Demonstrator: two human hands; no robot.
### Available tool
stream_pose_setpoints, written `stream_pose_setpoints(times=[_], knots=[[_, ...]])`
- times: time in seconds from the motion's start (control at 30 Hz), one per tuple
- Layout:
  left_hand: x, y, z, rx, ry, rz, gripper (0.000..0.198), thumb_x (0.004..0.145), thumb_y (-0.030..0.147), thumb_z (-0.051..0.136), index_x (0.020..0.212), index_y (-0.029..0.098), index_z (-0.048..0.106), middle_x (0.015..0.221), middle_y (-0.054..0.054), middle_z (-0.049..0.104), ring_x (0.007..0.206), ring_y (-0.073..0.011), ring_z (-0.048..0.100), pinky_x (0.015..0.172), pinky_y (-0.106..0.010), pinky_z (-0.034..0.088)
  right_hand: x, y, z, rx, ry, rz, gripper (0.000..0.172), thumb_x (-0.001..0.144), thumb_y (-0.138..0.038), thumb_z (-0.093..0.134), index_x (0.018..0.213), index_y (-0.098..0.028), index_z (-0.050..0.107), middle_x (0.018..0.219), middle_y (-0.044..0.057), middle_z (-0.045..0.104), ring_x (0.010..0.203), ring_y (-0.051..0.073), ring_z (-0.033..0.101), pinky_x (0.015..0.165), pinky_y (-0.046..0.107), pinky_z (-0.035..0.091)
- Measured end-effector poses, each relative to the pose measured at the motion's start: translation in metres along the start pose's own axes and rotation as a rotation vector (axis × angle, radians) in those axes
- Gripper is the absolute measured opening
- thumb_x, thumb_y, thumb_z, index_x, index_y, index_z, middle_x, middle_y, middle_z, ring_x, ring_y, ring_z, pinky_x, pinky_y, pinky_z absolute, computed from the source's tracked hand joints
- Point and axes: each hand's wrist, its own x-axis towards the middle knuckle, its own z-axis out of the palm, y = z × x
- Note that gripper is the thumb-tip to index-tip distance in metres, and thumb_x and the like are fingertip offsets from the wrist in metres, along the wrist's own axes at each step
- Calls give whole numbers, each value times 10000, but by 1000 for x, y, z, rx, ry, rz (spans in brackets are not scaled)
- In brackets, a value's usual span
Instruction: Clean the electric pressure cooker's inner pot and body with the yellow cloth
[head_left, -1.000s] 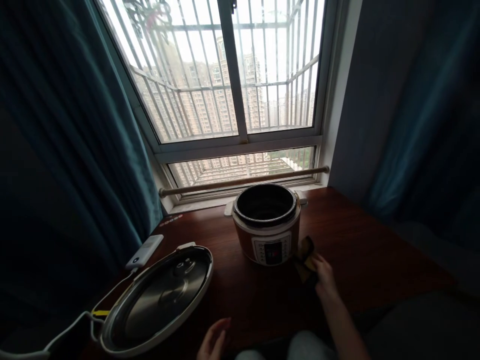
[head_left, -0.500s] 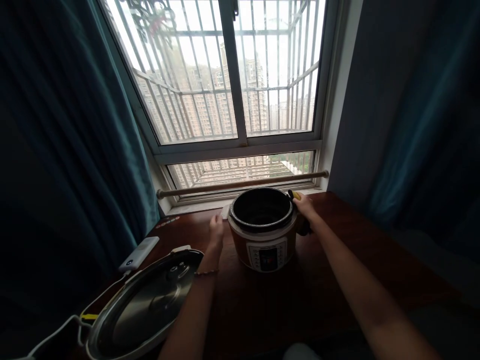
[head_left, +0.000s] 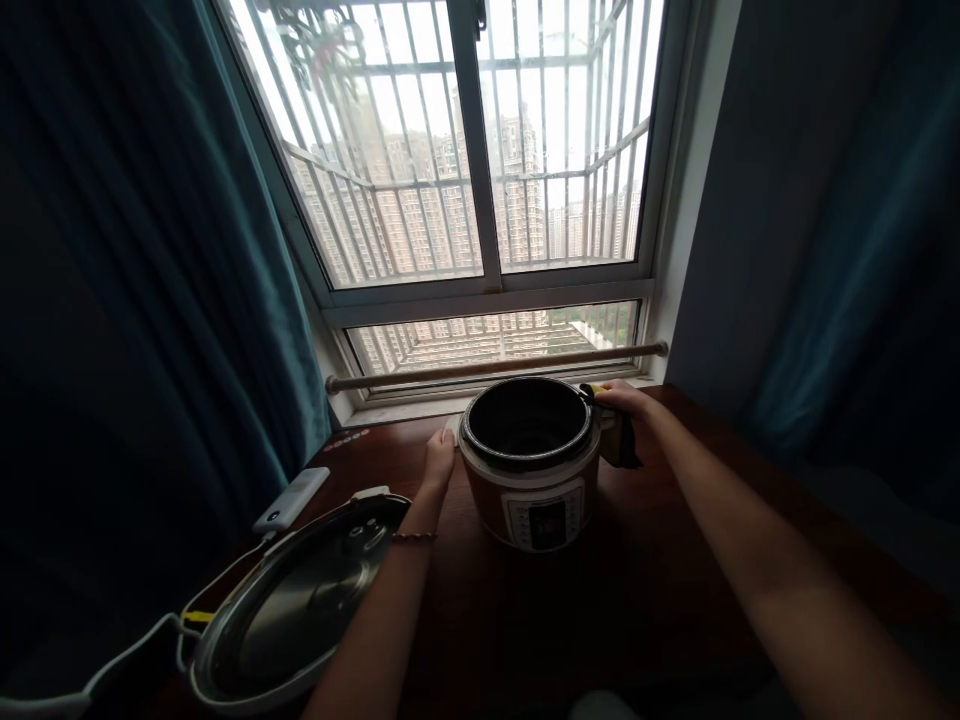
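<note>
Dark cloth (head_left: pixel 622 440) now hangs off right hand (head_left: pixel 626 400), cooker (head_left: pixel 531 460) rim

Both arms reach forward, well apart, the 2 forearms bare. The left hand (head_left: pixel 439 455) is held low with its back up and fingers curled downward, the wrist nearly straight; a thin bracelet sits on the left forearm below the wrist. The right hand (head_left: pixel 624 399) is farther out and a little higher, palm down, fingers bent over and closed. The right forearm runs in diagonally from the lower right corner.
</note>
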Motion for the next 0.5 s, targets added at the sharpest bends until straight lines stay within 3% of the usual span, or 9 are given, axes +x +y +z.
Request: stream_pose_setpoints(times=[0.23, 0.43, 0.5], knots=[[13, -1, 6, 17, -48, 29, 317, 726, 395, 415, 677, 135, 590, 659, -58, 613, 670, -201, 550, 662, -308, 422, -17, 11, -15, 215, -20, 45, 246, 702, -287, 548, 637, -66, 633, 560, 111, 622, 470, 142, 545, 493, 254, 398], [23, -2, 12, 27, -74, 32, 318, 755, 365, 397, 730, 122, 600, 700, -63, 629, 692, -198, 562, 695, -309, 427, -12, 23, -6, 223, 107, 31, 229, 770, -263, 516, 669, -86, 619, 503, 32, 586, 434, 108, 508, 479, 229, 389], [25, -2, 14, 42, -81, 29, 306, 783, 340, 380, 734, 127, 595, 707, -53, 625, 699, -188, 561, 688, -297, 427, -8, 26, -3, 202, 151, 27, 227, 809, -290, 525, 757, -90, 618, 586, 10, 602, 483, 94, 522, 506, 224, 416]])
